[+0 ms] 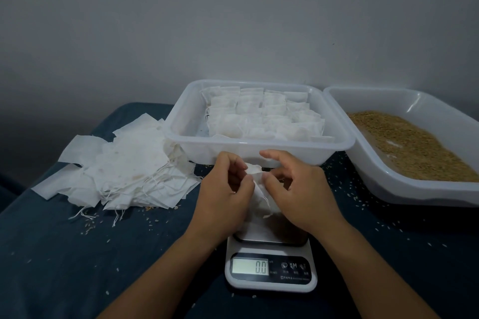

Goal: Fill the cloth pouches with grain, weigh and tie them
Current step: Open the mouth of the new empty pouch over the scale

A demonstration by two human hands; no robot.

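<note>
My left hand (225,190) and right hand (298,189) pinch one pouch (259,195) mid-frame over the scale (270,269); centre tub (197,122) holds many done, left pile (121,166) waits.

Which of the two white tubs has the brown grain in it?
The tub on the right, with loose brown grain. The middle tub holds rows of white pouches instead.
</note>
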